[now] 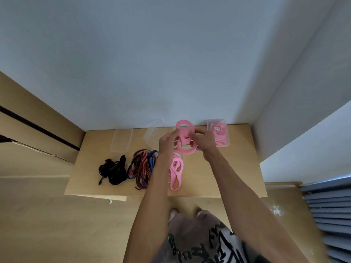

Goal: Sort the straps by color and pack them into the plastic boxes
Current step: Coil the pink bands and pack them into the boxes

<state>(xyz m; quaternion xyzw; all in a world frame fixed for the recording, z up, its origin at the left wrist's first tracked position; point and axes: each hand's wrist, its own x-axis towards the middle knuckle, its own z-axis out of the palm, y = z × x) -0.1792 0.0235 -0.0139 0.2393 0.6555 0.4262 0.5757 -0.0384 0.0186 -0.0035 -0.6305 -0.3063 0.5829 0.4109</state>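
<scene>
Both grips, left hand (168, 142) and right hand (204, 142), pinch a coiled pink strap (184, 138) mid-frame above the bench (218, 173); soft, springy, likely to uncoil, so hold it at the crossings

We count three clear boxes (121, 140) (154, 134) (218, 132), two hands (168, 142) (204, 140), and four strap heaps (112, 170) (142, 167) (176, 170) (185, 137).

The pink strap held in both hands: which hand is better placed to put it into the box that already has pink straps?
The right hand, probably. It grips the pink strap beside the box of pink straps at the table's far right; the left hand is farther away.
</scene>
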